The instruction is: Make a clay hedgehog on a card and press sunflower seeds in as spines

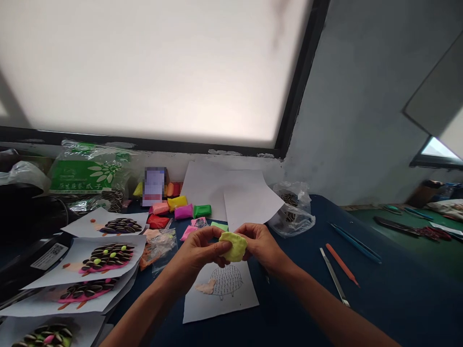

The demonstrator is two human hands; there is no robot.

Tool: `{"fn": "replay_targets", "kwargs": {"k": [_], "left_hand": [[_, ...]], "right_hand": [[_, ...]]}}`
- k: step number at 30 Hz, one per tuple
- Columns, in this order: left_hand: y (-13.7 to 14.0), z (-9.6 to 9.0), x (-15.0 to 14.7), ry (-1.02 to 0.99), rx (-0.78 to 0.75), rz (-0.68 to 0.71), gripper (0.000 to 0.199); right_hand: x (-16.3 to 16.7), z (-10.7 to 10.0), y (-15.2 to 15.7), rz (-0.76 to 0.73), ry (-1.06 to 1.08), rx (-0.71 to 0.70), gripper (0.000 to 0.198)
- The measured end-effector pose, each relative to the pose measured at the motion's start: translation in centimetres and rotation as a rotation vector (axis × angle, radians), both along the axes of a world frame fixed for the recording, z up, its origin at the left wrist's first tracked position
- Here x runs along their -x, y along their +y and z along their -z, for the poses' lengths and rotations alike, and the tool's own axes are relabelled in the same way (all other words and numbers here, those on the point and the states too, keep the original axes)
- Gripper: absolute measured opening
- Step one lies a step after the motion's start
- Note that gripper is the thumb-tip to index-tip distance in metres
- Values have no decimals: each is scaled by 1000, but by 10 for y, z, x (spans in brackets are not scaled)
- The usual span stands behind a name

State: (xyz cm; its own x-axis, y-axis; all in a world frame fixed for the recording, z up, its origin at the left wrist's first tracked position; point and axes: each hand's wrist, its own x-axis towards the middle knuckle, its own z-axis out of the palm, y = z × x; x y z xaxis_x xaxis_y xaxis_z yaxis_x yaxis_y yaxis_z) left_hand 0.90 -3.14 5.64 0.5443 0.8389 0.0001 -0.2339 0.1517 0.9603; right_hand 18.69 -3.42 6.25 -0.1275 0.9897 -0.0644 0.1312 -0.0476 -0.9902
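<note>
Between both hands I hold a flattened piece of yellow-green modelling clay (pixel 233 247). My left hand (pixel 206 246) pinches its left side, thumb across the front. At its right edge the fingers of my right hand (pixel 261 245) are closed on it. Under the hands lies a white sheet with a hedgehog drawing (pixel 227 282); peach clay (pixel 206 287) covers the drawing's head end. Just behind the hands are a light green clay pack (pixel 219 226) and a pink one (pixel 188 233).
Sheets with seed-covered hedgehogs (pixel 104 258) are stacked at left. Clay packs (pixel 183 211), a phone (pixel 154 188) and a seed bag (pixel 88 173) stand behind. Plain paper (pixel 249 197) and a plastic bag of seeds (pixel 291 209) lie further back. Tweezers (pixel 356 242), an orange tool (pixel 342 264) and a metal tool (pixel 333 277) lie right.
</note>
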Motion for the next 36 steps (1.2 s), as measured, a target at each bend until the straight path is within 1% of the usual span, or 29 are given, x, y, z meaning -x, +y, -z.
{"fn": "replay_targets", "kwargs": {"k": [2, 7, 9, 13, 17, 19, 21, 24, 26, 29, 32, 36], "left_hand": [[-1, 0, -1, -8, -21, 40, 30], [0, 1, -5, 132, -105, -149, 35], [1, 1, -6, 169, -104, -183, 38], [2, 4, -5, 180, -96, -236, 41], [4, 8, -4, 213, -114, -204, 37], [5, 8, -4, 205, -126, -200, 34], [4, 8, -5, 189, -129, -205, 32], [4, 7, -6, 176, -115, -201, 30], [4, 6, -6, 164, -92, -188, 31], [6, 6, -3, 165, -40, -115, 35], [6, 7, -1, 179, -4, -58, 34], [6, 10, -1, 153, -9, -68, 29]], "right_hand": [[-1, 0, 1, -17, -1, 9, 33], [-1, -8, -4, -155, -14, 40, 34], [-1, -11, -6, -169, -30, 34, 32], [-1, -14, -7, -212, -73, 24, 28], [-3, -20, -7, -250, -86, 55, 24], [-4, -23, -9, -257, -76, 70, 28], [-5, -24, -10, -268, -95, 56, 29], [-5, -21, -11, -255, -161, 19, 33], [-5, -17, -11, -243, -167, 17, 35], [-6, -12, -9, -241, -152, 26, 35], [-8, -12, -8, -254, -129, 22, 36], [-14, -13, -11, -300, -110, 52, 39]]}}
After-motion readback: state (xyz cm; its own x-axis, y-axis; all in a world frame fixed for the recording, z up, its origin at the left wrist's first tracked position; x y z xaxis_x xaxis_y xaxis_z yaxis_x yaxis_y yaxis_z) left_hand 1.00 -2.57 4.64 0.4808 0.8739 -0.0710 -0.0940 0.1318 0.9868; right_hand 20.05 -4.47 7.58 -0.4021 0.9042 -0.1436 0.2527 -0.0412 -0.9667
